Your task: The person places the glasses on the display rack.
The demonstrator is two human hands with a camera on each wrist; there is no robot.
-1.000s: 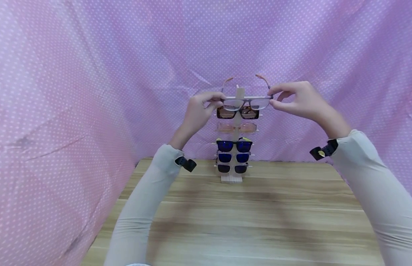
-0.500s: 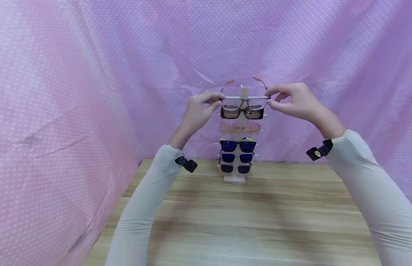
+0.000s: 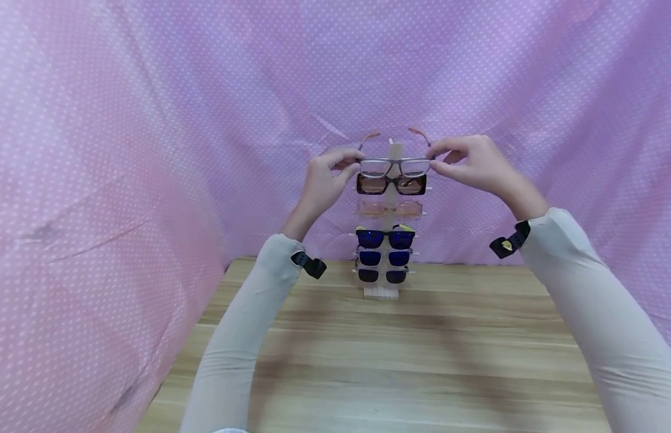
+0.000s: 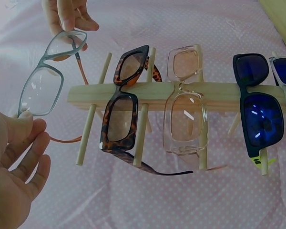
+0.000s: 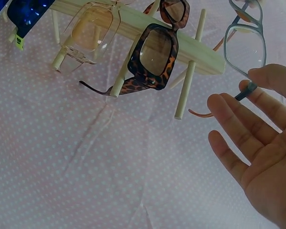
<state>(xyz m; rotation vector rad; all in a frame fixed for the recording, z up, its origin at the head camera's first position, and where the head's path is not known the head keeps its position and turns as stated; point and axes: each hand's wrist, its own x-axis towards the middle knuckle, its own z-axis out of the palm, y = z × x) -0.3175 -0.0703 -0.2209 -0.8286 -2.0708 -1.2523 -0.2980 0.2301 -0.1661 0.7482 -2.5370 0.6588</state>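
Observation:
Between my two hands is a pair of clear-lensed eyeglasses [image 3: 374, 168] with a grey frame and orange temple tips, its temples unfolded and pointing away. My left hand [image 3: 327, 177] pinches one end of the frame with thumb and fingertips. At the other end, my right hand [image 3: 478, 162] pinches the corner by the hinge. The glasses are at the top of a wooden display stand [image 3: 381, 293], just beyond its uppermost peg [image 4: 86, 134] in the left wrist view. Tortoiseshell sunglasses [image 4: 119, 117] hang on the pegs right below.
Further down the stand hang pink-tinted clear-frame glasses [image 3: 373, 209], then black sunglasses with blue lenses [image 3: 370, 239] and more dark pairs. Peg ends stick out on both sides. The stand is on a wood-grain table [image 3: 400, 361] before a pink dotted cloth [image 3: 259, 78].
My right hand and the eyeglasses have shifted left, so the frame is now centred on the stand's post. The temple tips sit slightly lower. Both hands keep their pinch.

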